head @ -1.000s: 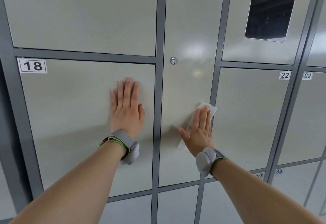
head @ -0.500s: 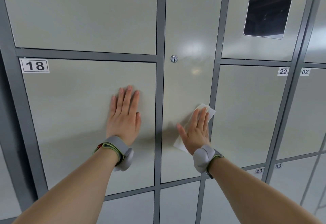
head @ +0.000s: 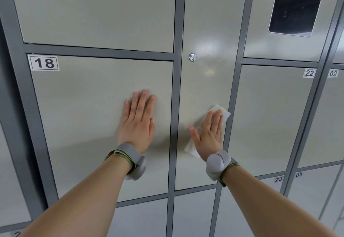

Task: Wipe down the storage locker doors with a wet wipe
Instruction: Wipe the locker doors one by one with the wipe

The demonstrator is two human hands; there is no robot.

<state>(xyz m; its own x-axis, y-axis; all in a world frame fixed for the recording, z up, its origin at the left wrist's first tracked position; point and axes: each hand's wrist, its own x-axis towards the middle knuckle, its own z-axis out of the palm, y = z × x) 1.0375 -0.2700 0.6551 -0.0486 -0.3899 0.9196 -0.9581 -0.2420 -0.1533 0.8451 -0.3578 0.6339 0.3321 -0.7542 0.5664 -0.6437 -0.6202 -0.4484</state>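
A wall of beige locker doors in grey frames fills the view. My right hand [head: 209, 136] lies flat with straight fingers on a white wet wipe [head: 224, 112], pressing it against the narrow middle door [head: 206, 84] near that door's right edge. The wipe sticks out above my fingertips and below my palm. My left hand [head: 138, 123] rests flat, fingers straight, on the wide door numbered 18 [head: 83, 115], holding nothing.
A round keyhole lock [head: 192, 57] sits near the top of the narrow door. Doors 22 [head: 270, 117], 23 and 03 lie to the right. A dark screen panel [head: 296, 5] is set in the upper right door. Grey frame bars separate all doors.
My right hand has slid the wipe down the narrow door and a little left. My left hand has slipped slightly lower on door 18.
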